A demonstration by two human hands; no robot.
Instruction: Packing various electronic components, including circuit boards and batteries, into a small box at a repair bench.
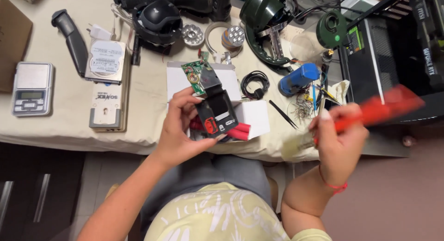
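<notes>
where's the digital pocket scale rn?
Head view, far left: the pocket scale sits on the cloth-covered table, left of the hard drive, away from both hands.

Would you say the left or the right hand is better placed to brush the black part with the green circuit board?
Probably the right hand: it already grips the red-handled brush, bristles toward the black part. The left hand is occupied holding that part up over the white box.
</notes>
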